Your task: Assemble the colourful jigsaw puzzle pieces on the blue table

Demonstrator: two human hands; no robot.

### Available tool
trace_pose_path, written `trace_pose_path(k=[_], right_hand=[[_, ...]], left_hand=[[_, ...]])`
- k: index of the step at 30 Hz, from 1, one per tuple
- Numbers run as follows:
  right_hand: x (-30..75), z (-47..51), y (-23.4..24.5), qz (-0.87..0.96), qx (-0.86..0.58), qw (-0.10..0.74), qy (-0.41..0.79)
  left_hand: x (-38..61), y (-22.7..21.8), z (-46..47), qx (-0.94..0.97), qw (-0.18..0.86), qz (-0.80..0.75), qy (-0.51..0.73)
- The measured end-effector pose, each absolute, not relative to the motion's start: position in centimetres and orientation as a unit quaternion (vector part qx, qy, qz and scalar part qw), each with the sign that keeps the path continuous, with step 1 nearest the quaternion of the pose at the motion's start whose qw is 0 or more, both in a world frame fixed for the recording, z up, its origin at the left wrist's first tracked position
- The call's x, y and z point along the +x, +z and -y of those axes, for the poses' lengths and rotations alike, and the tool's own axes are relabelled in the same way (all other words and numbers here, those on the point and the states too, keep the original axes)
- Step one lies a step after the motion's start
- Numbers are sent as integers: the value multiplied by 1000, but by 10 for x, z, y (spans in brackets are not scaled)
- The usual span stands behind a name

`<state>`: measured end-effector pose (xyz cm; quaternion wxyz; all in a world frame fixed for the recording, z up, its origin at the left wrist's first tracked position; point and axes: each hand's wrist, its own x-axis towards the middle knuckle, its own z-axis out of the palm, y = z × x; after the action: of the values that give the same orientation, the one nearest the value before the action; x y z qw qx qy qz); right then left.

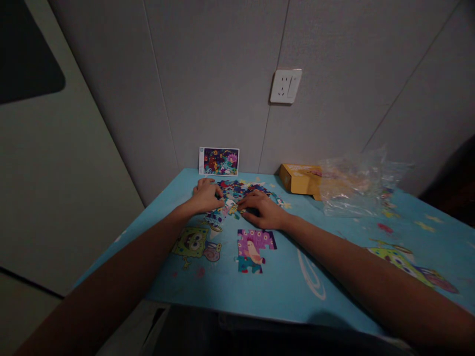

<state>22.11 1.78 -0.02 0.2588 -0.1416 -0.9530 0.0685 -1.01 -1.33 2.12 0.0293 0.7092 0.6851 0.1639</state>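
Observation:
A loose pile of jigsaw puzzle pieces (232,186) lies toward the back of the table, many dark and multicoloured. My left hand (206,197) rests at the pile's left side, its thumb and forefinger a little apart among the pieces. From the right, my right hand (264,209) reaches over the near pieces, fingers stretched out and thumb apart, touching the pile. No piece shows clearly gripped in either hand. Closer to me lies a joined puzzle section (254,249), purple and teal with a pale shell-like figure and an uneven edge.
A small picture card (221,162) leans on the wall behind the pile. At the back right are a yellow box (300,179) and a crumpled clear plastic bag (352,185). The blue cartoon-print tablecloth (208,289) covers the table; a wall socket (285,86) is above.

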Motion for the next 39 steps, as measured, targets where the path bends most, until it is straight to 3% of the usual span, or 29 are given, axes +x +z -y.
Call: trace_pose_path(k=[9, 16, 19, 25, 31, 39], right_hand=[[221, -18, 0, 952, -146, 259, 74], [222, -20, -2, 954, -145, 253, 70], [222, -20, -2, 955, -139, 251, 68], [222, -20, -2, 953, -137, 260, 71], [221, -18, -1, 954, -140, 255, 69], [220, -17, 2, 955, -144, 250, 66]], left_hand=[[-15, 23, 10, 685, -5, -706, 180], [-40, 41, 20, 790, 51, -610, 32], [-43, 41, 20, 802, 71, -592, 31], [-36, 41, 14, 828, 80, -522, 187], [-14, 29, 12, 768, 232, -476, 361], [-18, 28, 10, 733, 261, -482, 401]])
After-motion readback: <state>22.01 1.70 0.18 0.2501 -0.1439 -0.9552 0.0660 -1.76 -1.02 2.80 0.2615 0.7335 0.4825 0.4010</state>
